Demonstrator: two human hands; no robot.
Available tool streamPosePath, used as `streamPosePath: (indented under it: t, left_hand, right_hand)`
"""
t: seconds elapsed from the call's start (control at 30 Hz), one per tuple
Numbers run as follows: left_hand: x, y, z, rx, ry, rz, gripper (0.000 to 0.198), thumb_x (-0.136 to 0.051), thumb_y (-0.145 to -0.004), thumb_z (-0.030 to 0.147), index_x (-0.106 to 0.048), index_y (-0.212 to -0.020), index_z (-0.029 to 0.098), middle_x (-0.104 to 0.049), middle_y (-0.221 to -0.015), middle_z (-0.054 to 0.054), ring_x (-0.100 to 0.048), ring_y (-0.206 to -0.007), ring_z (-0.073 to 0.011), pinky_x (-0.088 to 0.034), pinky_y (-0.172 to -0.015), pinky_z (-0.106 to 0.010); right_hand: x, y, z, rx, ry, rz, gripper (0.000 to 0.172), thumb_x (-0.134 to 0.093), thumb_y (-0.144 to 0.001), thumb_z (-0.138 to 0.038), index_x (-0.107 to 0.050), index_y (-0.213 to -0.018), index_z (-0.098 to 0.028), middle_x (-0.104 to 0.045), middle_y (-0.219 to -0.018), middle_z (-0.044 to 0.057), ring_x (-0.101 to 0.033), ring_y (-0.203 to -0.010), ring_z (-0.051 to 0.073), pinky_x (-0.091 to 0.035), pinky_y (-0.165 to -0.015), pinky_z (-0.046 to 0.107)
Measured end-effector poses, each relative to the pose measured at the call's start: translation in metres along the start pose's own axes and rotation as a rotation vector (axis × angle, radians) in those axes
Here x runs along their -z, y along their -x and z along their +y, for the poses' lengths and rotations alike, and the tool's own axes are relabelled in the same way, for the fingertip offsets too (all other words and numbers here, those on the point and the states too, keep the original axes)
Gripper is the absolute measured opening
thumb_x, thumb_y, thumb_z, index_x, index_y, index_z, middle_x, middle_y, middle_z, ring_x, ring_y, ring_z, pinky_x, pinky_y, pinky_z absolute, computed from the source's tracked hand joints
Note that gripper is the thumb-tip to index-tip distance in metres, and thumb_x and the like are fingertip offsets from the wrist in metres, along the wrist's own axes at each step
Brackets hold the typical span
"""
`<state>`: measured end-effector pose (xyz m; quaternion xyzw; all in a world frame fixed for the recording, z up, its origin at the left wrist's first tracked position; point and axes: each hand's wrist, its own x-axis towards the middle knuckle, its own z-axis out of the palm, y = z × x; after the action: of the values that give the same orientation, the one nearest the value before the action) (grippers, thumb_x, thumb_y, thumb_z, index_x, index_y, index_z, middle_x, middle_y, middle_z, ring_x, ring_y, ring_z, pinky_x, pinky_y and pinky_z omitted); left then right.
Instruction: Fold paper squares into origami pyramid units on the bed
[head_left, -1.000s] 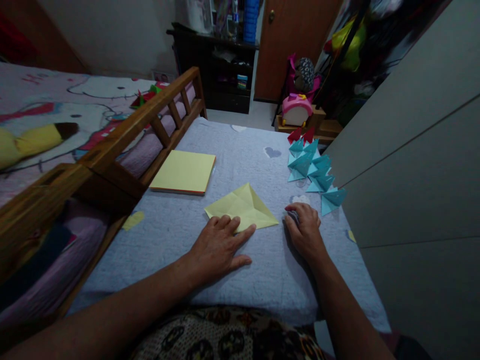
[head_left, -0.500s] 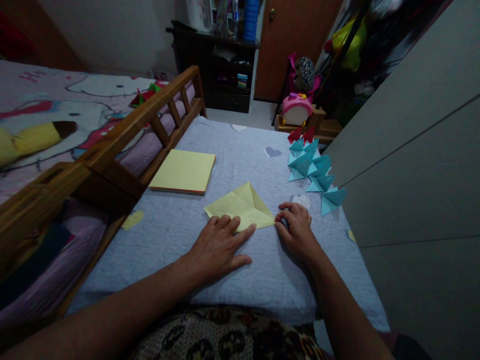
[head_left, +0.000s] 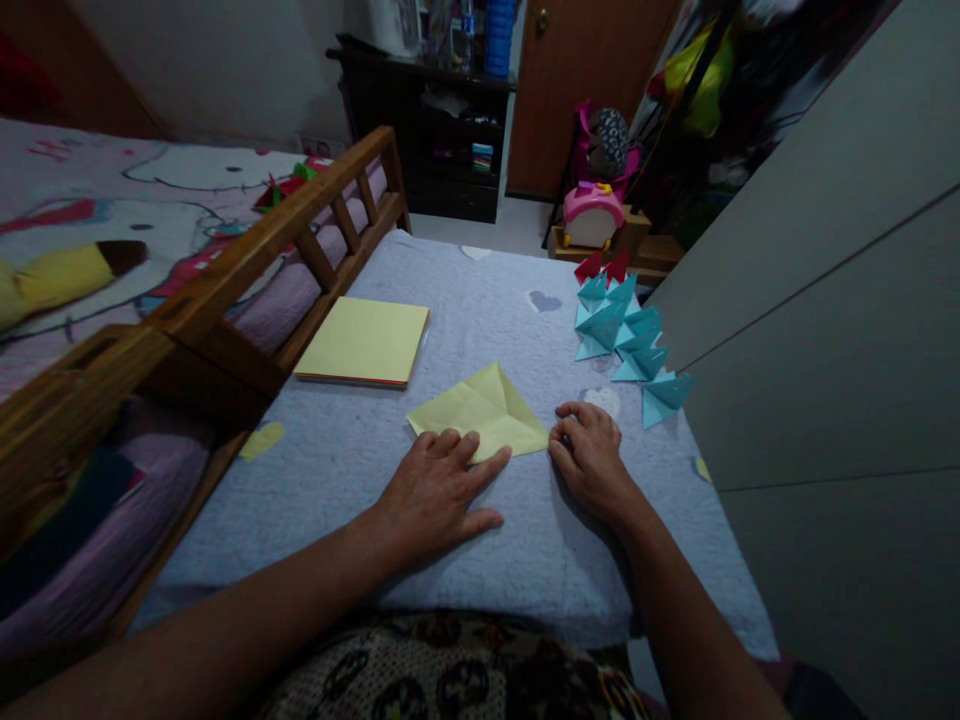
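A yellow sheet of origami paper (head_left: 486, 398), folded into a triangle with crease lines across it, lies on the cloth-covered table (head_left: 495, 290). My left hand (head_left: 439, 485) rests flat over its near edge, fingers spread and pressing the paper down. At the paper's right corner, my right hand (head_left: 589, 455) pinches the tip between thumb and curled fingers. Further left sits a stack of square yellow paper (head_left: 366, 340), with other colours showing along its edge.
Several folded teal paper pieces (head_left: 637, 345) stand along the table's right side, with red ones (head_left: 602, 268) behind them. A wooden bed rail (head_left: 300, 235) borders the left side. A pale cabinet (head_left: 832, 330) flanks the right. Beyond the far edge is a pink toy case (head_left: 592, 215).
The view has shifted very slightly. Both hands and the folded yellow paper stay in practically the same place.
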<state>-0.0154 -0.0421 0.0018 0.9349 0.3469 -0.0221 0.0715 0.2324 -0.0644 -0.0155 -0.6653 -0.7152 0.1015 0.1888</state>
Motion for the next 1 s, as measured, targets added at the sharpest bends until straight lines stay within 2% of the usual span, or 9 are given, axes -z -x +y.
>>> streamPosePath:
  t: [0.1,0.23,0.5,1.0]
  left_hand:
    - [-0.001,0.000,0.000,0.004,0.002,0.010,0.070,-0.055,-0.092,0.064,-0.035,-0.153,0.035,-0.051,-0.138,-0.010,-0.043,-0.116,-0.0334,-0.035,-0.098,-0.046]
    - [0.000,0.001,0.000,0.006,-0.002,0.011,0.070,-0.055,-0.092,0.064,-0.035,-0.152,0.035,-0.050,-0.138,-0.010,-0.043,-0.117,-0.0330,-0.035,-0.098,-0.046]
    - [-0.002,0.001,0.000,-0.007,-0.023,0.024,0.069,-0.054,-0.092,0.065,-0.035,-0.152,0.034,-0.051,-0.137,-0.010,-0.044,-0.115,-0.0324,-0.035,-0.095,-0.045]
    - [-0.003,0.002,-0.001,0.025,0.022,-0.005,0.069,-0.053,-0.093,0.065,-0.034,-0.153,0.035,-0.046,-0.145,-0.010,-0.043,-0.120,-0.0327,-0.035,-0.101,-0.047]
  right_hand:
    - [0.001,0.003,0.000,0.029,-0.002,0.006,0.008,-0.056,-0.090,-0.029,-0.060,-0.090,-0.023,-0.056,-0.127,0.011,-0.043,-0.125,0.030,-0.030,-0.105,0.051]
    - [0.001,0.004,0.001,0.061,-0.012,0.017,0.006,-0.056,-0.087,-0.025,-0.061,-0.091,-0.023,-0.056,-0.129,0.010,-0.040,-0.128,0.030,-0.028,-0.108,0.051]
    - [0.002,-0.006,-0.002,-0.001,-0.032,-0.056,0.010,-0.054,-0.089,-0.022,-0.062,-0.083,-0.023,-0.058,-0.125,0.012,-0.045,-0.122,0.031,-0.033,-0.104,0.053]
    - [-0.001,-0.006,-0.007,-0.043,-0.009,-0.029,0.012,-0.052,-0.089,-0.021,-0.061,-0.080,-0.022,-0.059,-0.124,0.011,-0.047,-0.120,0.031,-0.034,-0.103,0.053]
